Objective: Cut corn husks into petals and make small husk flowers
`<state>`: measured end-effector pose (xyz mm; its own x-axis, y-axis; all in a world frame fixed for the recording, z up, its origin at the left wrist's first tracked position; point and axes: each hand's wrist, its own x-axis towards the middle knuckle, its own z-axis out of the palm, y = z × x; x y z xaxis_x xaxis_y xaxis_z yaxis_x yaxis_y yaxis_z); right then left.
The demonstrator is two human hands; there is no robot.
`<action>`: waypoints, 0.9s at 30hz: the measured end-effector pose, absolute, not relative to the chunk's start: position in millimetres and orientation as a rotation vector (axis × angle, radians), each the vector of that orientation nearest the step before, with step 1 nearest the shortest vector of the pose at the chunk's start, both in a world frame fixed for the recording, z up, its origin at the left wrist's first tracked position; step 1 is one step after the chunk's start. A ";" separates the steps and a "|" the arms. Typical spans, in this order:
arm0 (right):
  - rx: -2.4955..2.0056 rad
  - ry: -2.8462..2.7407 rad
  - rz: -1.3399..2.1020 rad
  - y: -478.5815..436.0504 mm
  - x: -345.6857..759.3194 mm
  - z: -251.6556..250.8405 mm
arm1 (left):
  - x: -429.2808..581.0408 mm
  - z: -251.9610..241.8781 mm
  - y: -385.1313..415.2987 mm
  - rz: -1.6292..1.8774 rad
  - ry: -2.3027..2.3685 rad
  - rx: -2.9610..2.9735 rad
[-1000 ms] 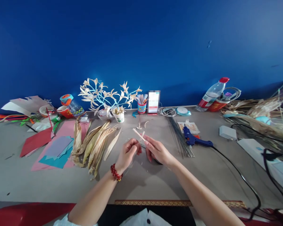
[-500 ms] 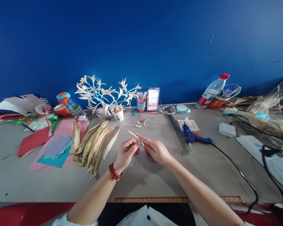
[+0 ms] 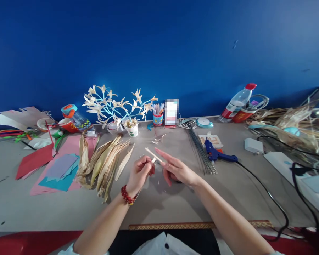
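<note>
- Since a second ago the right hand point(image 3: 178, 170) has uncurled. Its fingers are now stretched out and released, with the index tip resting against the husk strip point(image 3: 152, 154).
- The left hand point(image 3: 140, 173) is clenched on the strip's near end and holds it up off the counter point(image 3: 55, 209), apparently to steady it for the right fingertip.
- Dried husks point(image 3: 106, 159) lie just left of the hands and the glue gun point(image 3: 219, 155) to the right, both near.
- The left fingers hide the strip's near end. The right thumb is out of sight, and a dark thing under that hand is unclear.

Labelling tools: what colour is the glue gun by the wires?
Blue. The glue gun shows best in the head view, the only one.
</note>
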<state>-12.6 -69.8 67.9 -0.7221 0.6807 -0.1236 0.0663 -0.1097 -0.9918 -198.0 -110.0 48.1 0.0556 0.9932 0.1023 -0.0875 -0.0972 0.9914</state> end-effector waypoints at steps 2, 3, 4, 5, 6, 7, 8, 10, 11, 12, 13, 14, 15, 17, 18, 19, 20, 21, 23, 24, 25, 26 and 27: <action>-0.782 -1.706 1.975 -74.9 -18.3 67.2 | -197.8 47.0 -109.9 1.260 1.060 1.265; -0.765 -1.698 1.987 -75.5 -19.0 66.8 | -197.7 46.6 -110.1 1.249 1.062 1.271; -0.750 -1.694 1.987 -75.1 -18.4 66.6 | -197.6 46.2 -110.4 1.241 1.059 1.275; -0.743 -1.693 1.979 -74.1 -17.0 66.5 | -197.6 46.0 -110.8 1.232 1.055 1.282; -0.742 -1.696 1.972 -72.8 -15.3 66.5 | -197.7 46.0 -111.2 1.228 1.052 1.290; -0.749 -1.700 1.969 -71.7 -13.8 66.4 | -197.7 46.1 -111.7 1.225 1.052 1.305; -0.755 -1.705 1.970 -71.0 -13.0 66.1 | -197.6 46.3 -112.3 1.219 1.054 1.327; -0.753 -1.732 1.967 -71.1 -13.6 64.4 | -197.2 47.1 -113.3 1.204 1.068 1.381; -0.749 -1.759 1.952 -71.7 -14.9 63.0 | -196.8 47.6 -113.6 1.204 1.076 1.398; -0.751 -1.797 1.913 -72.4 -16.4 61.4 | -196.4 48.1 -113.9 1.203 1.086 1.405; -0.767 -1.852 1.838 -72.8 -17.8 59.8 | -195.9 48.7 -114.0 1.199 1.094 1.400; -0.801 -1.926 1.723 -72.7 -18.6 58.4 | -195.5 49.3 -114.0 1.197 1.100 1.382; -0.854 -2.008 1.572 -71.8 -18.4 57.4 | -195.1 49.9 -113.9 1.194 1.100 1.353; -0.996 -2.138 1.203 -66.6 -14.0 56.9 | -194.8 50.8 -113.9 1.187 1.082 1.274; -1.081 -2.155 1.024 -62.4 -9.8 57.4 | -194.8 51.0 -113.9 1.191 1.062 1.239; -1.173 -2.130 0.873 -57.4 -4.6 58.1 | -195.0 51.2 -114.0 1.205 1.037 1.210; -1.258 -2.067 0.759 -52.2 1.1 58.9 | -195.2 51.2 -114.1 1.224 1.010 1.188; -1.322 -1.977 0.686 -47.4 6.5 59.6 | -195.4 51.0 -114.0 1.243 0.985 1.172; -1.338 -1.782 0.683 -41.5 12.8 59.7 | -195.5 50.2 -113.3 1.271 0.958 1.147; -1.281 -1.701 0.770 -41.4 12.4 59.1 | -195.3 49.7 -112.7 1.277 0.962 1.135; -1.198 -1.634 0.898 -43.4 9.7 58.0 | -195.0 49.2 -112.0 1.280 0.972 1.124; -1.107 -1.581 1.048 -47.3 4.9 56.5 | -194.6 48.7 -111.2 1.282 0.986 1.118; -1.027 -1.543 1.186 -52.7 -1.1 55.0 | -194.1 48.4 -110.6 1.286 1.000 1.115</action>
<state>-1.1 -52.7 55.0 -0.2429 0.9556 0.1669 0.0841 0.1921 -0.9778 -194.1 -110.6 48.4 0.0513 0.9976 0.0467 -0.2008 -0.0355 0.9790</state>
